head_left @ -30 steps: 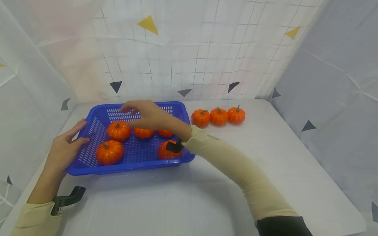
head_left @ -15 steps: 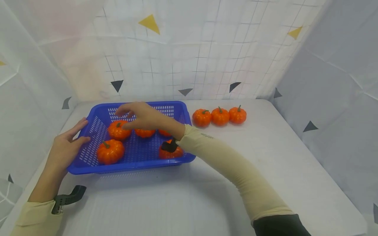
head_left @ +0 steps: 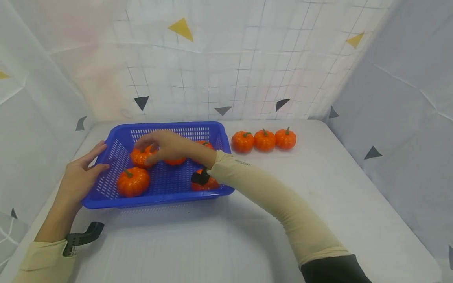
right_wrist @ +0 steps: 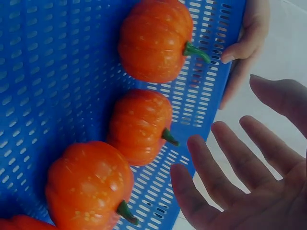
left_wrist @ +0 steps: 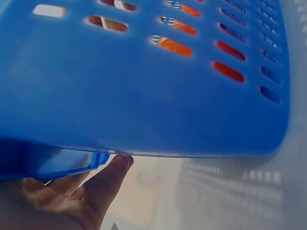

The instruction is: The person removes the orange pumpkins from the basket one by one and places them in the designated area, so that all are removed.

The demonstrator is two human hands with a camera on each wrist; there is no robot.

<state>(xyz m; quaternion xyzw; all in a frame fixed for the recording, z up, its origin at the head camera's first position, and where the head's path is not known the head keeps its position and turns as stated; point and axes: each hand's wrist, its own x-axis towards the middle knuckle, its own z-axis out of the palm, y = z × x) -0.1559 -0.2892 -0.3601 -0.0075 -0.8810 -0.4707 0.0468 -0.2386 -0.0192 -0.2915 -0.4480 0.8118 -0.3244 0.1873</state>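
A blue plastic basket (head_left: 152, 202) with slotted walls holds several small orange pumpkins with green stems. At its left end, my left hand (head_left: 78, 177) grips the rim, thumb inside and fingers outside, as the right wrist view also shows. My right hand (head_left: 166, 144) hangs over the basket's back left, its bent fingers around the top of a pumpkin (head_left: 137, 158) that it partly hides. Spread fingers with nothing between them show on this hand in the right wrist view. Another pumpkin (head_left: 133, 182) lies in the front left corner. The right forearm partly covers the pumpkins behind it.
Three more pumpkins (head_left: 264, 140) stand in a row on the white table (head_left: 318, 204), right of the basket near the back edge. White patterned sheeting (head_left: 276, 47) rises behind the table and along both sides.
My right hand has moved left and slightly down, from the middle back of the basket to the back left pumpkin. My left hand keeps its place on the rim.
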